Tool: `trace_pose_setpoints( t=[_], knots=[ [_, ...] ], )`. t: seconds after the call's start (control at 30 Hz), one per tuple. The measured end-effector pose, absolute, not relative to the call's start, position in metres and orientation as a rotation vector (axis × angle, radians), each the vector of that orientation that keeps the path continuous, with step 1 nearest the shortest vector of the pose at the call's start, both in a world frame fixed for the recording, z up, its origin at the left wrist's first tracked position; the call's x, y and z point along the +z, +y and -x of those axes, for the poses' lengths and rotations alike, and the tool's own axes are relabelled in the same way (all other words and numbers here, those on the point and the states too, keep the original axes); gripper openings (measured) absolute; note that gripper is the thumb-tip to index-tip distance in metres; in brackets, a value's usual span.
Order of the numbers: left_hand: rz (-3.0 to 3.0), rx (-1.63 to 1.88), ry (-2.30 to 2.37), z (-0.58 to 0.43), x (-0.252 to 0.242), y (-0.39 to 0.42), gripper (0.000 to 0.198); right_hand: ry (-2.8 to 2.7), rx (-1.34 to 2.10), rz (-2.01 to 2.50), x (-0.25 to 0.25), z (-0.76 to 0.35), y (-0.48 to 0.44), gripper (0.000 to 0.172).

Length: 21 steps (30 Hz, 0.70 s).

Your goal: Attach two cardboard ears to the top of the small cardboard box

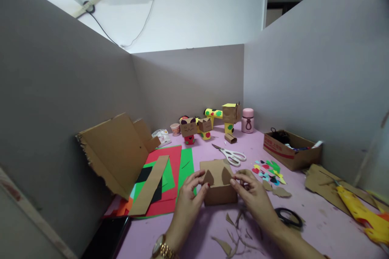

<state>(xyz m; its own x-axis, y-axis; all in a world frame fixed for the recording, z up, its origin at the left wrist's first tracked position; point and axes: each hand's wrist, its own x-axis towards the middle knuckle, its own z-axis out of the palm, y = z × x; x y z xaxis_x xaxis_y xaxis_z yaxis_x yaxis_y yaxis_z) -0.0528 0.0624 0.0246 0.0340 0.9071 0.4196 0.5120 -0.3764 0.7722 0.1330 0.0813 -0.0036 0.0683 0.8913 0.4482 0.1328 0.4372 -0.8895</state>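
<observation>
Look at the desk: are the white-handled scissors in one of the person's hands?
No. The white-handled scissors lie on the pink table beyond the cardboard box that both hands hold.

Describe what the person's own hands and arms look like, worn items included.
Both are bare, with no gloves and no sleeves in view. The left hand has a gold-coloured wristwatch with a metal link band on its wrist and red-painted nails. The right hand shows no watch or bracelet; whether its fingers carry a ring cannot be told.
</observation>
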Motion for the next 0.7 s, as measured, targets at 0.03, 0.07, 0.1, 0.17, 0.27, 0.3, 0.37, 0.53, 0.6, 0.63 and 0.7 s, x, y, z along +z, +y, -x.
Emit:
trace_pose_setpoints(
  t=[0.03, 0.07, 0.1, 0.17, 0.27, 0.3, 0.37, 0.53, 0.6, 0.63, 0.7],
  knots=[
    [-1.908, 1.294, 1.437, 0.053, 0.024, 0.062, 0.014, -1.395, 0.739, 0.98, -0.004, -0.133, 0.081, 0.025],
    [-1.909, 1.297, 1.438, 0.053, 0.024, 0.062, 0.014, -1.39, 0.737, 0.974, -0.004, -0.132, 0.08, 0.025],
    [-1.91, 1.301, 1.439, 0.053, 0.023, 0.062, 0.014, -1.385, 0.735, 0.97, -0.004, -0.132, 0.08, 0.025],
    [-1.909, 1.31, 1.44, 0.052, 0.022, 0.061, 0.014, -1.377, 0.735, 0.963, -0.005, -0.131, 0.08, 0.024],
    [-1.899, 1.332, 1.443, 0.052, 0.021, 0.061, 0.015, -1.365, 0.751, 0.949, -0.006, -0.13, 0.08, 0.022],
    [-1.895, 1.34, 1.445, 0.052, 0.02, 0.061, 0.015, -1.359, 0.758, 0.944, -0.007, -0.129, 0.079, 0.021],
    [-1.891, 1.352, 1.447, 0.052, 0.018, 0.062, 0.015, -1.347, 0.776, 0.935, -0.008, -0.129, 0.079, 0.02],
    [-1.872, 1.387, 1.416, 0.052, 0.013, 0.063, 0.015, -1.314, 0.824, 0.933, -0.01, -0.128, 0.079, 0.02],
    [-1.853, 1.397, 1.409, 0.052, 0.011, 0.062, 0.015, -1.297, 0.848, 0.941, -0.011, -0.127, 0.08, 0.02],
    [-1.839, 1.401, 1.406, 0.051, 0.011, 0.061, 0.016, -1.288, 0.863, 0.945, -0.011, -0.127, 0.08, 0.021],
    [-1.801, 1.416, 1.392, 0.049, 0.009, 0.059, 0.017, -1.266, 0.897, 0.951, -0.012, -0.127, 0.08, 0.022]
  ],
)
